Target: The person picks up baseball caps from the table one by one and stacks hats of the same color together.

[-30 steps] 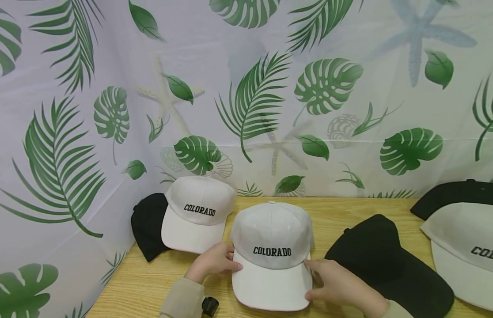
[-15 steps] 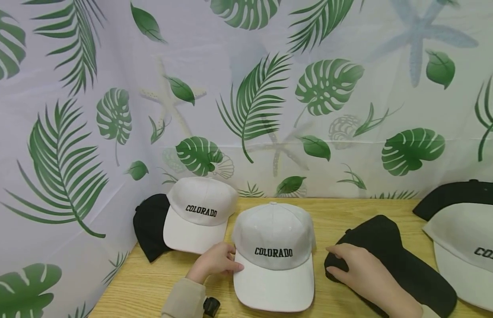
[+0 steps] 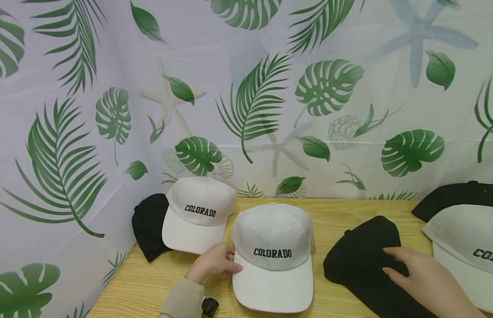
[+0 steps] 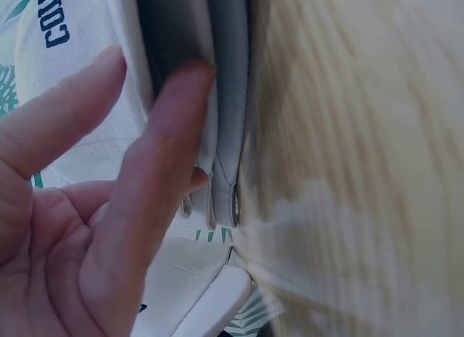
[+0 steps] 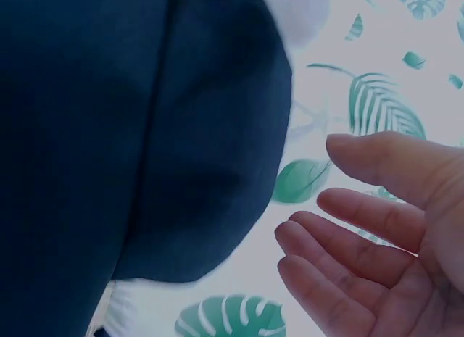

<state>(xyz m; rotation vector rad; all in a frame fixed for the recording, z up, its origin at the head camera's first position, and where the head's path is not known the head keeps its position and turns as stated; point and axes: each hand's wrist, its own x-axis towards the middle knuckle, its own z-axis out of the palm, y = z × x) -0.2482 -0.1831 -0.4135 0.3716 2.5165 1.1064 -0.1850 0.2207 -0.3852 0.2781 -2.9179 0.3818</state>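
A white baseball cap (image 3: 272, 285) with COLORADO lettering sits on the wooden table in the middle of the head view, brim towards me. My left hand (image 3: 214, 263) pinches its left edge; in the left wrist view the thumb and a finger (image 4: 159, 148) straddle the edge of the white cap (image 4: 80, 127), where several layered edges show. Over the black cap (image 3: 359, 260), my right hand (image 3: 427, 276) hovers with relaxed, spread fingers. A gap separates that hand (image 5: 384, 243) from the black cap (image 5: 217, 148) in the right wrist view.
Another white COLORADO cap (image 3: 199, 216) overlaps a black cap (image 3: 149, 225) at the back left. At the right edge, a white cap (image 3: 461, 251) stands before another black cap (image 3: 457, 198). A leaf-printed cloth (image 3: 266, 176) hangs behind the table.
My right hand has left the white cap's right side and moved right, over the black cap. The left hand stays at the white cap's left edge.
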